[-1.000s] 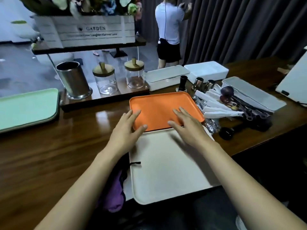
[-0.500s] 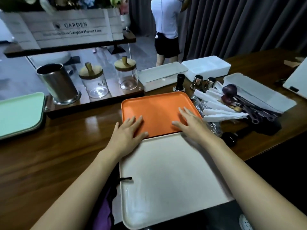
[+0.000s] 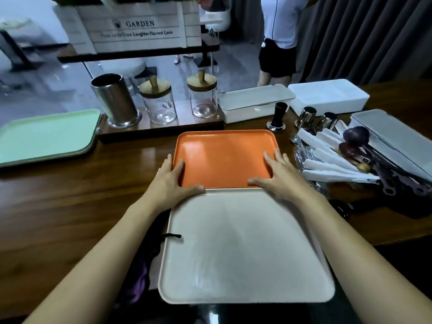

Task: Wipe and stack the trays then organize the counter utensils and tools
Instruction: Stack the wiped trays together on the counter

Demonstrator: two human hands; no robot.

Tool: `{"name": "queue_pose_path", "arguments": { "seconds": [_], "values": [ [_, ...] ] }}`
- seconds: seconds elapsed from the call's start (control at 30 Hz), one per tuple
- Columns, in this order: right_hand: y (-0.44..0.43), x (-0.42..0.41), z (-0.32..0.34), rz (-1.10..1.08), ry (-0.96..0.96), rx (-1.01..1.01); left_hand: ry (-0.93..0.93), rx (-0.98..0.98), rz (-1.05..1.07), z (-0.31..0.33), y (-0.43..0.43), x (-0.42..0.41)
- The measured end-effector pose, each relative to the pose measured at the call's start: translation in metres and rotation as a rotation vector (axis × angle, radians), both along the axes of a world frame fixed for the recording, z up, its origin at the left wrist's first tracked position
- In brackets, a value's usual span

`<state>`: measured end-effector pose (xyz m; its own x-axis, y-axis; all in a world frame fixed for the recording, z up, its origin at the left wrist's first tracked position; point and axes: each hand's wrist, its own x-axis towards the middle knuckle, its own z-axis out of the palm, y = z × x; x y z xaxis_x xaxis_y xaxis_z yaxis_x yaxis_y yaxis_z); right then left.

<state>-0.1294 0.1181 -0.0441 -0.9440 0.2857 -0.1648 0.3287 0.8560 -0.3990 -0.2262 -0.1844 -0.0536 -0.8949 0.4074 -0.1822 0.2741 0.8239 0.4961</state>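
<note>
An orange tray (image 3: 224,155) lies flat on the wooden counter (image 3: 70,206), its near edge against a larger cream tray (image 3: 245,249) that hangs over the counter's front edge. My left hand (image 3: 171,181) rests on the orange tray's near left corner, fingers straight, thumb along the near rim. My right hand (image 3: 277,176) lies the same way on the near right corner. A green tray (image 3: 46,136) sits at the far left. A purple cloth (image 3: 138,277) is tucked under the cream tray's left side.
Right of the trays lies a heap of white-handled utensils (image 3: 332,157) and dark measuring spoons (image 3: 364,148) beside a grey lidded box (image 3: 397,134). Behind stand a steel cup (image 3: 114,101), two glass jars (image 3: 159,104), white boxes (image 3: 254,101) and a tamper (image 3: 278,115). A person (image 3: 278,38) stands beyond.
Both hands have slid outward from the orange tray's near middle to its near corners. The view has tilted and shows more of the cream tray.
</note>
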Motion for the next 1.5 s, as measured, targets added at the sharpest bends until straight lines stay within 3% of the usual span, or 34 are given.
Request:
{"name": "queue_pose_path", "arguments": {
  "seconds": [0.47, 0.8, 1.27, 1.5],
  "values": [
    [0.007, 0.009, 0.006, 0.116, 0.063, -0.143, 0.075, 0.121, 0.075, 0.011, 0.001, 0.021],
    [-0.026, 0.023, 0.026, 0.117, 0.107, -0.124, 0.145, 0.171, 0.089, 0.034, -0.034, 0.039],
    [-0.239, -0.025, 0.037, 0.316, 0.072, -0.076, 0.155, 0.188, 0.260, 0.052, -0.258, 0.039],
    [-0.340, -0.058, 0.045, 0.424, 0.160, -0.055, 0.158, 0.175, 0.375, 0.057, -0.362, 0.043]
  ]
}}
